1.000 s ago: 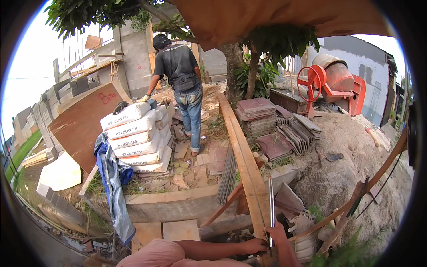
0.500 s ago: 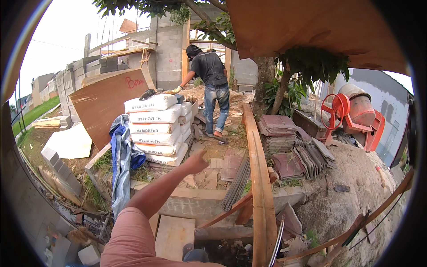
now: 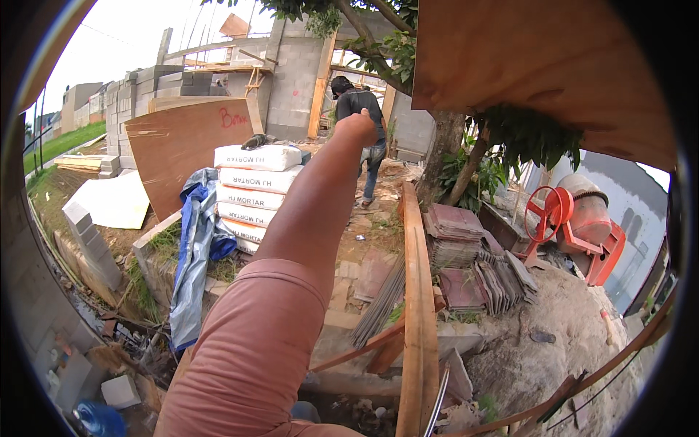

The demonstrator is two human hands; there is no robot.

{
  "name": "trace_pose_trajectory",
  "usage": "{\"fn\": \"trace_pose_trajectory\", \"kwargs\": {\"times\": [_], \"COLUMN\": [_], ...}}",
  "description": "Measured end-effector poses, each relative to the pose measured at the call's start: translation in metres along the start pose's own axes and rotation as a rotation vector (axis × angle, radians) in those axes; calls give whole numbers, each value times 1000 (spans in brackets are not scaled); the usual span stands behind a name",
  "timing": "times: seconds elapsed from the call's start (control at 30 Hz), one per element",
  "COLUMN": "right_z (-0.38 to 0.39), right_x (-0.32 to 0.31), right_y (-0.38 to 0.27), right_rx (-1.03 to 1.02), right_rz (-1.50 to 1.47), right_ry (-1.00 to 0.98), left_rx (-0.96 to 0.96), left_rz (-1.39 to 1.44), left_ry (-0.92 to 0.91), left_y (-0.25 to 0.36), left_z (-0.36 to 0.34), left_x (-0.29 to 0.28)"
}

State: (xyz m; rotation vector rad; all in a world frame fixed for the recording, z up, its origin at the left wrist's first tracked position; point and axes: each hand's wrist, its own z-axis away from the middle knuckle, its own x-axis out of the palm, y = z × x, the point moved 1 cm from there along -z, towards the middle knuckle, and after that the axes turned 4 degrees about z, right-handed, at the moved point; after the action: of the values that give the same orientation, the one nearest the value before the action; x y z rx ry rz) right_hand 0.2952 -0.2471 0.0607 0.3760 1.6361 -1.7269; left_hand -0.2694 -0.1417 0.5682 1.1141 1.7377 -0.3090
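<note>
My left hand (image 3: 357, 130) is raised far out in front of me on a stretched arm with a pink sleeve. Its fingers look mostly curled, with one digit sticking up, and nothing shows in it. In the picture it overlaps a co-worker (image 3: 351, 100) in a dark shirt and jeans, who stands well beyond it, turned away. Left of my forearm is a stack of white mortar bags (image 3: 251, 178), partly hidden by the arm. A blue-and-silver tarp (image 3: 191, 269) hangs beside the bags. My right hand is out of view.
A long wooden beam (image 3: 416, 313) runs away from me, beside stacked reddish roof tiles (image 3: 453, 227). An orange concrete mixer (image 3: 582, 211) stands at the right. A plywood sheet (image 3: 182, 149) leans at the left. Another brown panel (image 3: 524, 58) hangs overhead. A low concrete ledge crosses ahead.
My left arm has risen and stretched farther forward, from over the ground to the height of the co-worker. The co-worker has straightened and moved away from the bags. The view has shifted slightly.
</note>
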Motion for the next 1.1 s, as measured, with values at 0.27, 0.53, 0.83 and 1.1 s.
{"fn": "trace_pose_trajectory", "kwargs": {"times": [0.27,0.53,0.83,1.1], "right_z": [-8,-13,-18,-8], "right_x": [7,13,21,21], "right_y": [14,17,17,25], "right_rx": [14,39,85,159], "right_rz": [24,-34,-118,-161], "right_ry": [21,62,99,102], "left_rx": [141,173,-192,-108], "left_rz": [183,470,13,-242], "left_ry": [-21,-253,-1405,-1445], "left_y": [94,84,-246,-388], "left_z": [15,56,516,680], "left_x": [16,113,493,442]}}
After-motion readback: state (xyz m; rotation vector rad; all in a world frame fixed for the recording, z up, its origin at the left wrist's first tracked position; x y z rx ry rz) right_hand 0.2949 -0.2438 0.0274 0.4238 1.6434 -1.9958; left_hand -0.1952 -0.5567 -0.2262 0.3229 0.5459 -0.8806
